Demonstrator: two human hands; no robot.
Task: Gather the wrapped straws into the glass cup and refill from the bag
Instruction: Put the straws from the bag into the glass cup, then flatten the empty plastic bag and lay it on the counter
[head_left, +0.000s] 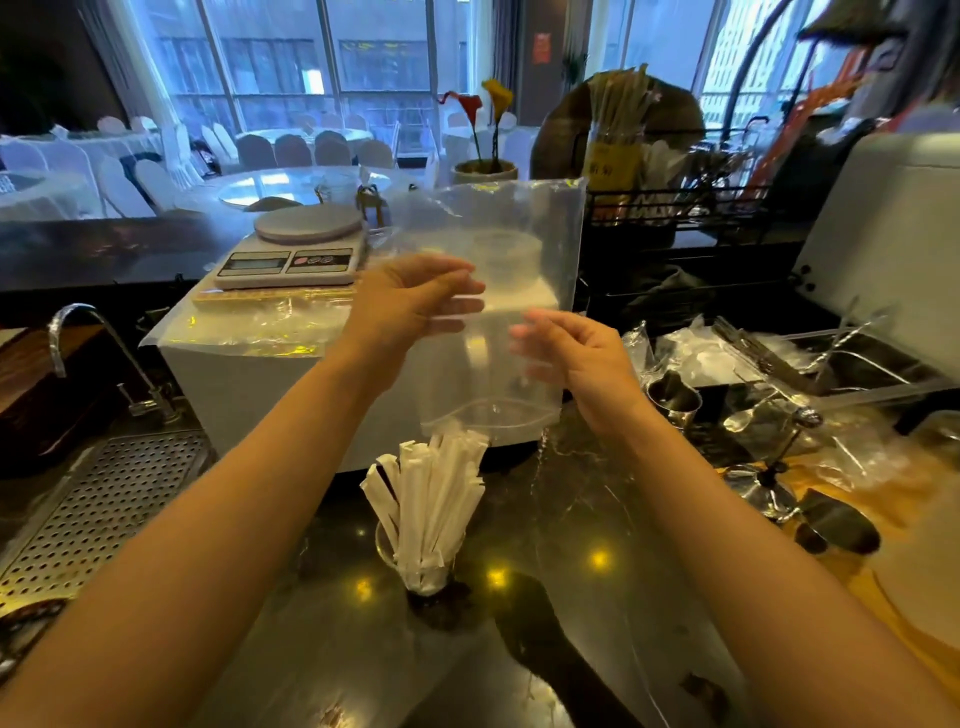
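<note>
Wrapped straws (434, 499) stand upright in the glass cup (421, 566) at lower centre, directly beneath the clear bag (498, 291) pinched mouth-down between my left hand (410, 306) and right hand (576, 358).

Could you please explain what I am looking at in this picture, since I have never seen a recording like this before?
There is no machine here: one camera worn on a person's head looks forward and down at their two bare hands. The left hand and right hand hold up a clear plastic bag, which looks empty, above a glass cup full of paper-wrapped straws. The cup stands on a dark, shiny counter. Behind it, a kitchen scale sits on a white box. A perforated metal drain tray lies to the left, and metal cups and spoons to the right.
</note>
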